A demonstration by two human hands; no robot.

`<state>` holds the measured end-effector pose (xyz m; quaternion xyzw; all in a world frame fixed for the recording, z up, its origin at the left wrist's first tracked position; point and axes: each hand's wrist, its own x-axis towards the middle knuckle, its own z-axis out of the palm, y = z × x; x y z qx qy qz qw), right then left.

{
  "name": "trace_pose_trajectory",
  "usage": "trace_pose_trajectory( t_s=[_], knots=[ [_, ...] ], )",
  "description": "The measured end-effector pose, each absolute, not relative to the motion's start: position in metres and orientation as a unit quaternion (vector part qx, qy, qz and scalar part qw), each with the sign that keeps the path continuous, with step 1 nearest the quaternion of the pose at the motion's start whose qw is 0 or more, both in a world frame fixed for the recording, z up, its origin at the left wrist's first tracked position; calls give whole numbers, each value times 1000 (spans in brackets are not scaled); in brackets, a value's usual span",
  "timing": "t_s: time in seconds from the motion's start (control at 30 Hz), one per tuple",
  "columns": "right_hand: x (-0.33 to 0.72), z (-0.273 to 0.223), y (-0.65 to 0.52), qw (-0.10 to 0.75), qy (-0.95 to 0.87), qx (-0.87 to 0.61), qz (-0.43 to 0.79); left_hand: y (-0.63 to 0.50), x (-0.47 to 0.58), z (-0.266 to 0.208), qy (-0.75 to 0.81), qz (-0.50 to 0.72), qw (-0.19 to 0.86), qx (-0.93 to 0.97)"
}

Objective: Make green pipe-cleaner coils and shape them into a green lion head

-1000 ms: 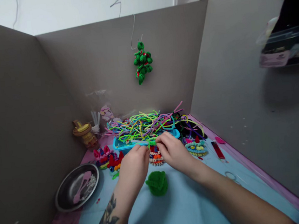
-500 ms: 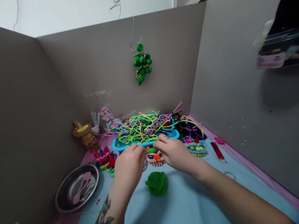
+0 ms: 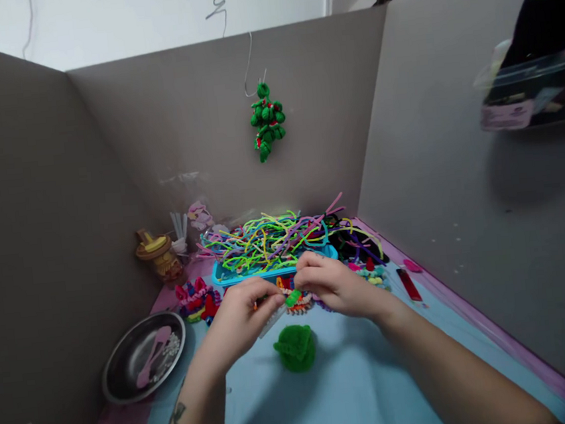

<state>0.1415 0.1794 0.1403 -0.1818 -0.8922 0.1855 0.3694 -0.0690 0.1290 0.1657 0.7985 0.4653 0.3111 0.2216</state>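
Between my two hands is a small twisted piece of bright green pipe cleaner (image 3: 293, 297). The fingers of my left hand (image 3: 249, 308) pinch at its left end. My right hand (image 3: 333, 286) has its thumb and fingers pressed together at the other side, hiding that end. A pale, see-through strip (image 3: 272, 321) shows just under my left fingers; whether I hold it is unclear. Below the hands, a dark green fuzzy ball (image 3: 296, 349) sits on the light blue cloth (image 3: 350, 392). Colourful beaded-looking fuzzy pieces (image 3: 299, 307) lie partly hidden behind my fingers.
Behind the hands stands a blue tray (image 3: 223, 276) heaped with coloured pipe cleaners (image 3: 270, 240). On the left is a metal bowl (image 3: 111, 382) with a pink spoon (image 3: 151, 358). A green ornament (image 3: 267, 121) hangs on the back panel. Grey panels (image 3: 449, 176) enclose the table.
My hands have shifted slightly, and my left hand has turned and lowered. The bright green piece now shows more plainly between the fingertips. The dark green ball stays in place.
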Motion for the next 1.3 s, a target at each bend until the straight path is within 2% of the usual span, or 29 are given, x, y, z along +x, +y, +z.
trace_pose_trajectory(
  t_s=[0.17,0.3,0.4,0.5,0.57,0.63,0.77,0.9,1.07,1.3],
  knots=[
    [143,145,177,403,-867,-149,251,125,-69,172,442,323,293,784],
    [138,143,178,442,-827,-179,296,126,-69,171,444,338,312,769],
    [132,137,179,450,-775,-234,378,129,-66,165,462,346,279,768],
    [125,131,179,420,-714,-278,486,134,-62,157,474,347,216,780],
    [122,128,179,412,-689,-311,509,136,-59,150,482,353,168,784],
    [119,127,179,427,-693,-342,470,137,-56,146,494,351,124,786],
    [116,127,178,472,-744,-379,282,134,-52,145,517,316,66,793],
    [116,126,176,465,-783,-383,154,130,-49,149,537,280,43,794],
    [117,125,174,427,-807,-399,86,127,-49,154,566,242,27,787],
    [114,123,168,297,-832,-467,-24,126,-47,151,599,192,0,777]
  ],
)
